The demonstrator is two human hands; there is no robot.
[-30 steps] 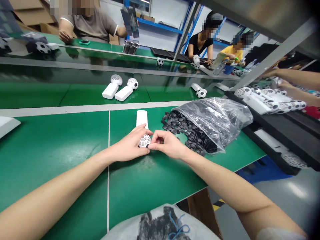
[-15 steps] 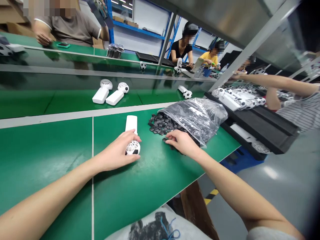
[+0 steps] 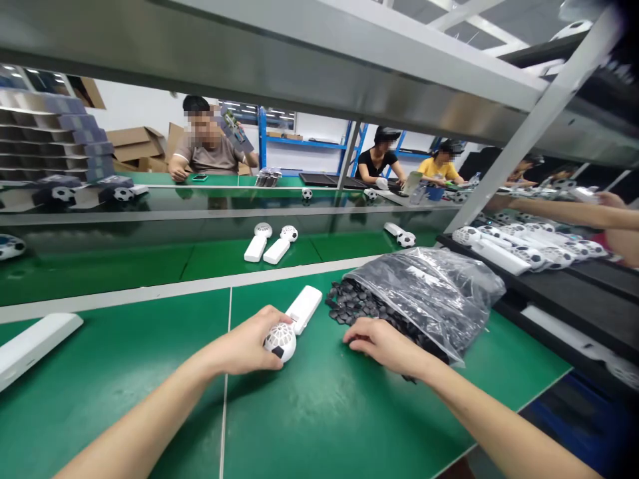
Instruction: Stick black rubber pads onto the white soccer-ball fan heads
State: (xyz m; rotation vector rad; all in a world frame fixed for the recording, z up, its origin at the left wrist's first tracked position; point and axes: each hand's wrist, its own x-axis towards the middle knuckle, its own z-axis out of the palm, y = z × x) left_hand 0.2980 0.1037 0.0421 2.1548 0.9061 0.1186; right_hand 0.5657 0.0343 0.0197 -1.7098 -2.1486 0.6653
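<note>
My left hand [image 3: 247, 346] is closed around the football-patterned head of a white handheld fan [image 3: 305, 310], thumb and fingers on either side of its vented ball. The fan lies on the green table, its handle slanting away to the right. To the right, my right hand [image 3: 387, 346] is at the near edge of a pile of small black plastic pieces [image 3: 354, 301]. Its fingers are curled together, and whether a piece is between the fingertips is hidden. The pieces spill from a clear plastic bag [image 3: 434, 286], which lies on its side.
Two white fans [image 3: 255, 247] lie on the green strip beyond the table's pale edge, with another fan [image 3: 405, 238] farther right. A white handle-shaped part [image 3: 37, 342] lies at left. Black trays of fans [image 3: 539, 243] stand at right near another person's arm. A metal shelf [image 3: 319, 60] hangs overhead.
The camera view has tilted up and shifted left. The fan has turned in my left hand, its handle now slanting right. My right hand remains by the black pieces; the piece at its fingertips no longer shows.
</note>
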